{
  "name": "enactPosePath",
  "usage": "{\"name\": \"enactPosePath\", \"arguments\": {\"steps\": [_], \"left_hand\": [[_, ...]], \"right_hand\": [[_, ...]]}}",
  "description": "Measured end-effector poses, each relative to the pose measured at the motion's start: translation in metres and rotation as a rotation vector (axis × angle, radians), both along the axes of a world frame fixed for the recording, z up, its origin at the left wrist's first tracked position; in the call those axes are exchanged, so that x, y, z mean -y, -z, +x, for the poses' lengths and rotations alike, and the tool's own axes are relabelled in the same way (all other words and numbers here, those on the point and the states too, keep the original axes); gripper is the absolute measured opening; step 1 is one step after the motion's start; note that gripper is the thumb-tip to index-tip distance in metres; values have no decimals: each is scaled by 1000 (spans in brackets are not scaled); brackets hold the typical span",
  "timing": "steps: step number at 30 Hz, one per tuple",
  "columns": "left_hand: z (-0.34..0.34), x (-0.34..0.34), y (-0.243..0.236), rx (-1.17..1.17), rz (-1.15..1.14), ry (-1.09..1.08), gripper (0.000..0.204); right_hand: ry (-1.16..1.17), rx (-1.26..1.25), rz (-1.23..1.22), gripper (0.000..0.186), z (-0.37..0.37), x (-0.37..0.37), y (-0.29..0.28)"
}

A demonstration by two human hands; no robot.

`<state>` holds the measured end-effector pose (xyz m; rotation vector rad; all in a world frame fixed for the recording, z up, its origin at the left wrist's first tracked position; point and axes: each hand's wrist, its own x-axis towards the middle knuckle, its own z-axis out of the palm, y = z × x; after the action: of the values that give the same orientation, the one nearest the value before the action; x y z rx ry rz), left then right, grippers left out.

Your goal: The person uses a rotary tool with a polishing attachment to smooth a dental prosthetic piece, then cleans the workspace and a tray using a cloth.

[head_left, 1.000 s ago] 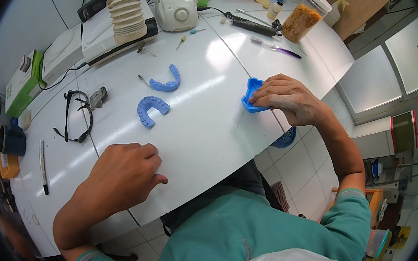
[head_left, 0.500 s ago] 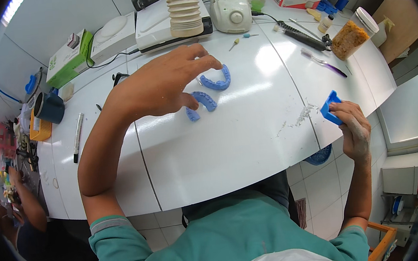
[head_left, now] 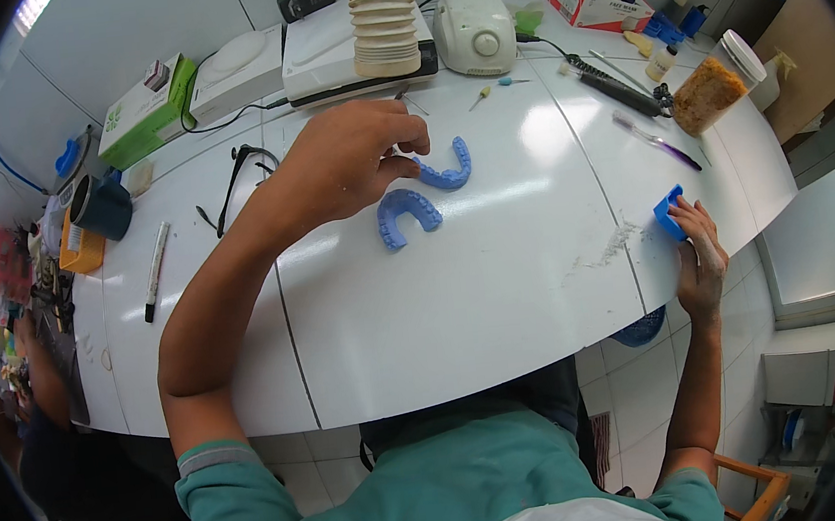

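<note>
My left hand [head_left: 357,156] is over the table, thumb and index finger drawn together beside the left end of a blue horseshoe-shaped dental arch model [head_left: 452,177]. What sits between those fingertips, if anything, is hidden. A second blue dental arch model [head_left: 407,213] lies nearer, just below the hand. At the table's right edge my right hand [head_left: 702,243] has its fingers closed on a blue, angular plastic piece with raised sides [head_left: 669,213]. White shavings [head_left: 617,241] are scattered on the tabletop to its left.
Black-framed glasses [head_left: 230,188] and a marker [head_left: 157,270] lie left. A ribbed hose [head_left: 384,23] hangs over a white box unit; a white control unit [head_left: 476,34] stands beside it. Rightward are a black handpiece [head_left: 612,86], toothbrush [head_left: 657,142] and jar [head_left: 708,97]. Another person's arm [head_left: 41,367] is far left.
My left hand has moved away from the nearer arch, and its thumb and index finger have come closer together. My right hand has turned the blue piece a little. The view has shifted slightly.
</note>
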<state>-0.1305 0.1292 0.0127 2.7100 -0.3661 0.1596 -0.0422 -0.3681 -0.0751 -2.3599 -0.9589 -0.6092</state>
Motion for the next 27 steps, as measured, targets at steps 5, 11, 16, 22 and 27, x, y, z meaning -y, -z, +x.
{"name": "enactPosePath", "arguments": {"steps": [5,11,16,22,27], "left_hand": [[9,20,16,42,-31,-23,25],[13,30,18,-98,0,-65,34],[18,33,20,-134,13,-32,32],[24,36,32,10,25,64,26],[22,43,21,121,-145,171,23]], "right_hand": [[122,15,76,47,6,-2,6],[141,-56,154,52,0,-9,7],[179,-62,144,53,-2,-11,8],[219,-77,213,53,-3,-9,11],[265,-56,237,50,-3,-10,9]]}}
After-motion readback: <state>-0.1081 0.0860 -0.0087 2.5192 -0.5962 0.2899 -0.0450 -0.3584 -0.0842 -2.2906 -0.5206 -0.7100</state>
